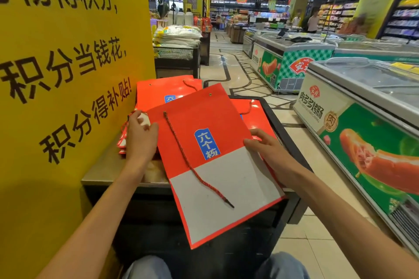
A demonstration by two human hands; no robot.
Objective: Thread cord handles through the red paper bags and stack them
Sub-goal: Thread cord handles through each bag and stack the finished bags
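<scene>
A flat red and grey paper bag (210, 165) with a blue label lies tilted in front of me, over a dark stand (281, 129). A red twisted cord (181, 149) runs from the bag's upper left eyelet down across its face, its dark tip free on the grey part. The upper right eyelet (210, 94) holds no cord. My left hand (140, 138) grips the bag's left edge near the top. My right hand (269, 149) holds the bag's right edge, fingers over the front. Behind lie more red bags (163, 92) with cords, stacked.
A tall yellow sign panel (68, 63) stands close on my left. Chest freezers (362, 119) line the right side, with a tiled aisle (229, 69) between. Stacked white sacks (176, 35) sit on a rack further back. Two people stand far down the shop.
</scene>
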